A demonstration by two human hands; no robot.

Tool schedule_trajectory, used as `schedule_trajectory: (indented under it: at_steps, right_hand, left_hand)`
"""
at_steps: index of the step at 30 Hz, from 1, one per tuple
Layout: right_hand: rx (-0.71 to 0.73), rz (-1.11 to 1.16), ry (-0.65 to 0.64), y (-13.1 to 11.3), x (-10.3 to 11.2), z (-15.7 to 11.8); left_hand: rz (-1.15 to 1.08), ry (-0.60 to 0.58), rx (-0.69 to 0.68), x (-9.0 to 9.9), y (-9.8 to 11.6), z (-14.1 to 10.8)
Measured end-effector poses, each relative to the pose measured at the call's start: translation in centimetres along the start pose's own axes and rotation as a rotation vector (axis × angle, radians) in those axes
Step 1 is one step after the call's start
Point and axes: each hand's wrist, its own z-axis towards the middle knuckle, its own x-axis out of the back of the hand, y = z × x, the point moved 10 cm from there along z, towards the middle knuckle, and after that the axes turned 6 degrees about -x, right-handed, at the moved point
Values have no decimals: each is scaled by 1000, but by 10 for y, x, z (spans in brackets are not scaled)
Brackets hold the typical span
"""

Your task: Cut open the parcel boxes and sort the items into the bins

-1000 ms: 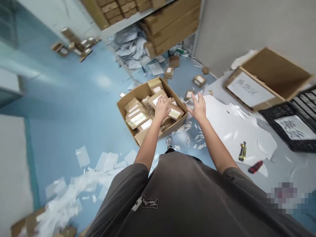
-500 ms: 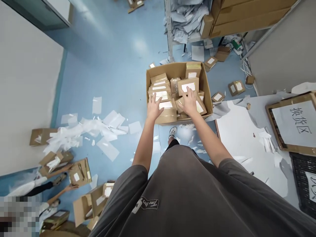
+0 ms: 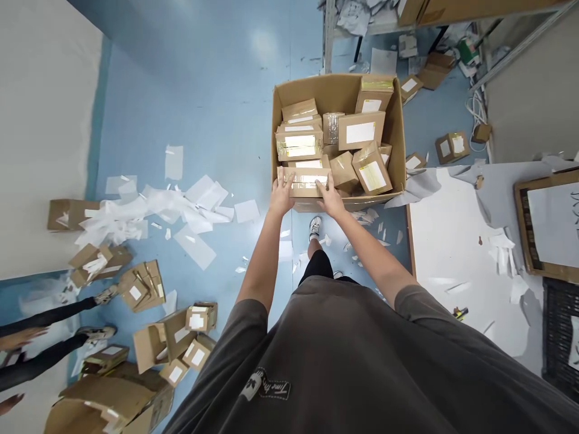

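Observation:
A large open carton (image 3: 337,85) stands in front of me, filled with small taped cardboard boxes that bear white labels. At its near left corner my left hand (image 3: 282,196) grips the left end of a small cardboard box (image 3: 305,188). Around the right end of that same box is my right hand (image 3: 332,199), thumb and fingers on its top and side. Behind it lies a taped box (image 3: 299,143). To the right a labelled box (image 3: 371,172) leans at a tilt, with another labelled box (image 3: 362,131) beyond it. The held box's underside is hidden.
White paper sheets (image 3: 199,211) litter the blue floor on the left. Opened boxes (image 3: 174,340) lie at lower left, near a co-worker's legs (image 3: 49,313). A white table (image 3: 456,241) is at right, and a metal shelf (image 3: 329,36) stands beyond the carton.
My right hand has moved left, from the boxes on the right to the near left box. My left hand has shifted nearer on that side. The co-worker's hands have left the flattened box.

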Motion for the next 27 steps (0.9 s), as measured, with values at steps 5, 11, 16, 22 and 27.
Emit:
schedule_trajectory:
  at_steps: [5,11,16,22,27]
  right_hand:
    - [10,-15,56,-4,8,18]
    - [26,-52,138,-11,59,21]
    - [-54,-86,331,7,142,10]
    - [-422,-136,588,104,238,-70]
    - [-771,-105,766,197,258,-218]
  left_hand:
    - [21,-31,40,23,-8,30]
    - [85,15,-16,79,24,35]
    - [135,72,-159,131,93,70]
    - [148,-26,-584,124,260,146]
    - [145,-173,-943,40,437,133]
